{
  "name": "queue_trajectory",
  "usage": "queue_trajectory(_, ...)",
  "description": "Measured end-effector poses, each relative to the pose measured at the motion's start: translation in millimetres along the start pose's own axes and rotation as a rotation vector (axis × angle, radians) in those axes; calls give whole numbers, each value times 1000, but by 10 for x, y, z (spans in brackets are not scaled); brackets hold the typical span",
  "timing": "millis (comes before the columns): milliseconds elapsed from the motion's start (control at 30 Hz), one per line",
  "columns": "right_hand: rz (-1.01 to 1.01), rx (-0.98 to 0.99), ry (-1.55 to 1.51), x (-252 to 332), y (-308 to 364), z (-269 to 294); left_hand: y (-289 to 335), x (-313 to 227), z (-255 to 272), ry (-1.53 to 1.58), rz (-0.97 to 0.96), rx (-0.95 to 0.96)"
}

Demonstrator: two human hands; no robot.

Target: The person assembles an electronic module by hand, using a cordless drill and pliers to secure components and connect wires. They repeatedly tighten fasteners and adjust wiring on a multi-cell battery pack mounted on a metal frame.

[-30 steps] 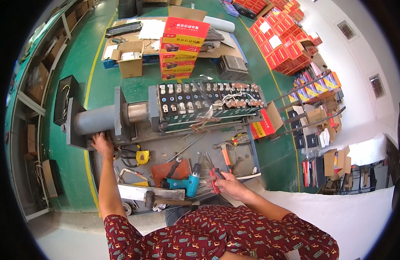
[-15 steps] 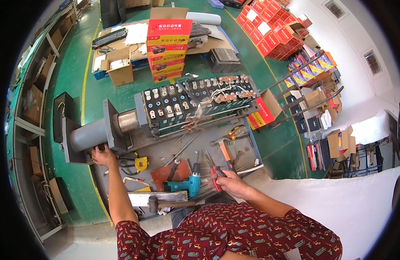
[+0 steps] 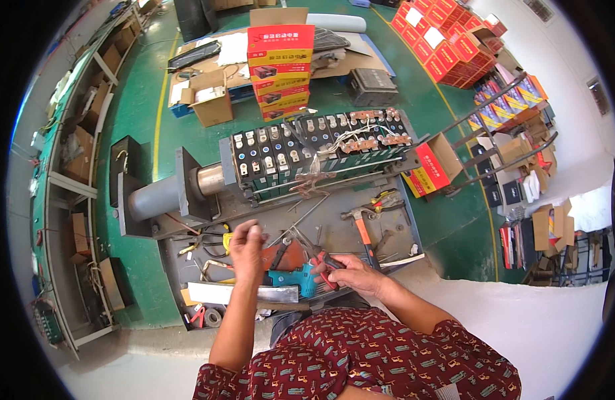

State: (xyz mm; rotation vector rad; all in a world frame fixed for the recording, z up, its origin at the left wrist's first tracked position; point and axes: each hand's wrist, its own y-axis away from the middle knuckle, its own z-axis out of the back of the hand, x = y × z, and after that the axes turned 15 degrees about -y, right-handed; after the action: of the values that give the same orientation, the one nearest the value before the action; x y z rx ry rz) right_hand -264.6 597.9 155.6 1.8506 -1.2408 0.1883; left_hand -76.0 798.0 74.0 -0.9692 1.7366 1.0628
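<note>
In my right hand [image 3: 358,275] is a pair of pliers [image 3: 329,263] with red and black handles, its jaws pointing away from me over the metal tool tray [image 3: 334,233]. My left hand [image 3: 247,250] is raised over the tray's left part, fingers curled; anything between them is hidden. Just beneath the hands lie a blue power drill [image 3: 291,279] and a reddish-brown plate [image 3: 291,257]. Behind the tray sits a long battery pack [image 3: 274,173] with rows of terminals, copper strips and white wires. It stands in a grey press frame with a thick cylinder [image 3: 154,200] at its left.
An orange-handled hammer [image 3: 363,233] lies right of the pliers. A roll of tape [image 3: 213,317] is at the tray's lower left. Stacked red and yellow boxes [image 3: 281,67] stand beyond the battery pack. A hand cart's bars [image 3: 494,167] stick out at the right; shelves [image 3: 74,183] line the left.
My left hand has left the lower side of the grey cylinder and moved right, toward me. My right hand still holds the pliers. The whole view has shifted slightly.
</note>
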Motion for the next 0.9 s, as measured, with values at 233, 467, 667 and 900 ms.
queue_trajectory(233,-30,163,-50,112,39,326,173,-237,-674,18,213,236)
queue_trajectory(467,-46,190,-85,330,255,607,220,-255,-991,-94,304,316)
queue_trajectory(667,-23,186,-53,454,377,824,234,-296,-1305,-176,293,346)
queue_trajectory(900,-41,258,-78,556,446,996,225,-239,-1450,-208,265,401)
